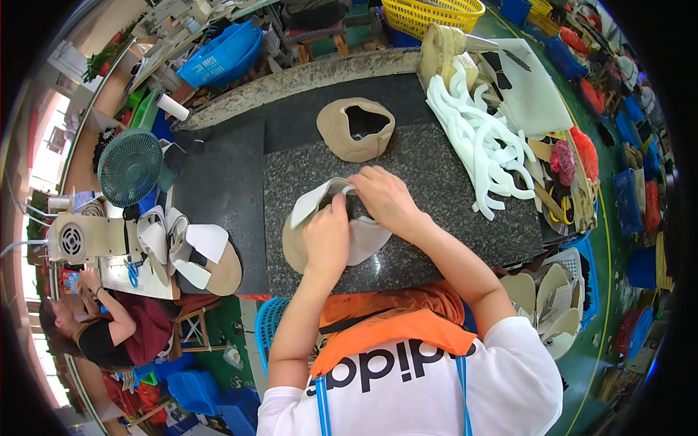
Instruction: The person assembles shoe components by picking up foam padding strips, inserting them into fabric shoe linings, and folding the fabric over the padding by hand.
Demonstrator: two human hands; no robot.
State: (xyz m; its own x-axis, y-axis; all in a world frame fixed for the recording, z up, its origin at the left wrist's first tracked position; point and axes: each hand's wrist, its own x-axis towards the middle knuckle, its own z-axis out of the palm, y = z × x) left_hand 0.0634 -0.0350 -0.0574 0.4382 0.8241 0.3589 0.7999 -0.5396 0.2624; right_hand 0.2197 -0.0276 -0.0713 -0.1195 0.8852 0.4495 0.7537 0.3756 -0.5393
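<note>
A beige cap [294, 243] with white stiff panels turned out around its opening lies on the dark speckled stone tabletop [451, 240] in front of me. My left hand [327, 231] grips the near left part of its rim, thumb and fingers closed. At the far right of the opening, my right hand [385, 200] pinches the rim with bent fingers. A pale strip shows along the edge between the hands; the fingertips partly hide it. Just beyond them sits another beige cap [334, 134], its dark opening facing right. Curved white strips [476, 145] lie piled at the table's right.
Several beige caps with white panels [207, 243] stand at the left, beside a sewing machine [76, 238] and a green fan [131, 167]. A person [109, 330] works there. Scissors [563, 207] lie at the right edge. More cap pieces [556, 298] fill a basket at lower right.
</note>
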